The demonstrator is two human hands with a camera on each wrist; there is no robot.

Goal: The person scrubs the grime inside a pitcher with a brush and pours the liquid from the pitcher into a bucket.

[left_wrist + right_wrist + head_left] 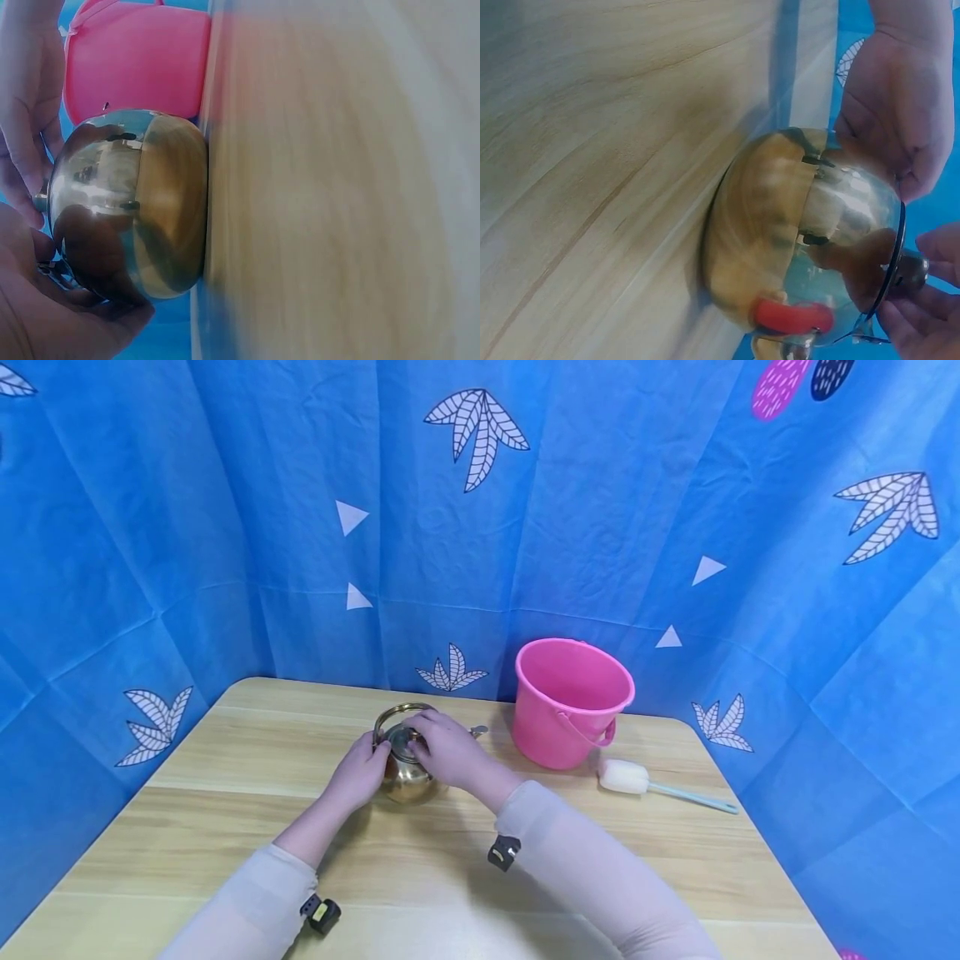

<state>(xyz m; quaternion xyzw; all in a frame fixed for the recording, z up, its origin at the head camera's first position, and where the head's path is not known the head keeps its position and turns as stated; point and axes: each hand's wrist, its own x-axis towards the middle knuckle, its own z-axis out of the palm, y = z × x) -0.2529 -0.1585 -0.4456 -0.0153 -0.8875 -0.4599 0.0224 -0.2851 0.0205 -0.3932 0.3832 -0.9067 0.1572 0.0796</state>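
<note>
A shiny brass kettle (408, 785) stands on the wooden table, its arched handle (397, 708) upright and its spout (478, 731) pointing right. My left hand (360, 772) holds the kettle's left side near the base of the handle, thumb on top; in the left wrist view, fingers of that hand (67, 322) curve along the body. From the right, my right hand (450, 752) reaches over the top. The right wrist view has its fingertips pinching the small lid knob (911, 274). The lid (402, 743) sits on the kettle's opening, partly covered by the hands.
To the right of the kettle, a pink bucket (536, 727) stands at the table's back edge with its handle hanging down. Beside it lies a white sponge brush (624, 776) with a light blue stick. A blue patterned curtain (450, 543) hangs behind the table.
</note>
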